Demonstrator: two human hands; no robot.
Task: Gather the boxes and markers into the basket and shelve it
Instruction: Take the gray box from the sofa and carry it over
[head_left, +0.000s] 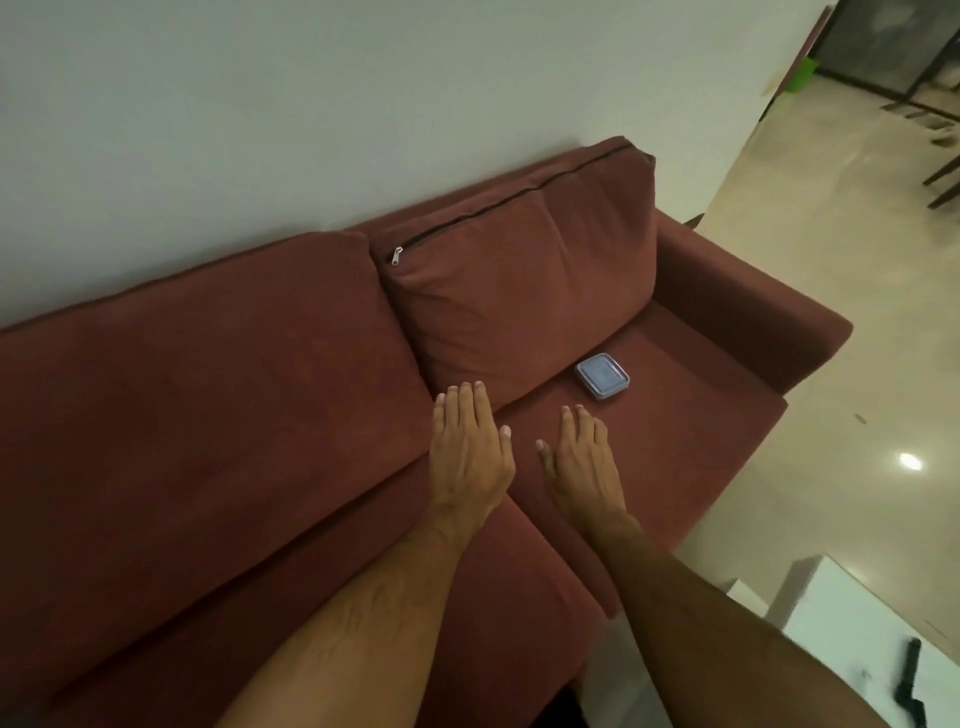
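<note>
A small clear plastic box with a bluish lid (602, 376) lies flat on the right seat cushion of a dark red sofa (260, 415), close to the back cushion. My left hand (470, 447) is stretched out over the seat, fingers straight and apart, holding nothing. Beside it my right hand (582, 457) is also flat and empty, its fingertips a short way in front of the box and not touching it. No basket is in view. A dark marker-like object (910, 670) lies on the white surface at the bottom right.
The sofa stands against a pale wall, with its right armrest (748, 306) beyond the box. A white table top (852, 623) occupies the bottom right corner. Beige tiled floor (831, 234) spreads to the right, with dark chair legs (940, 182) far off.
</note>
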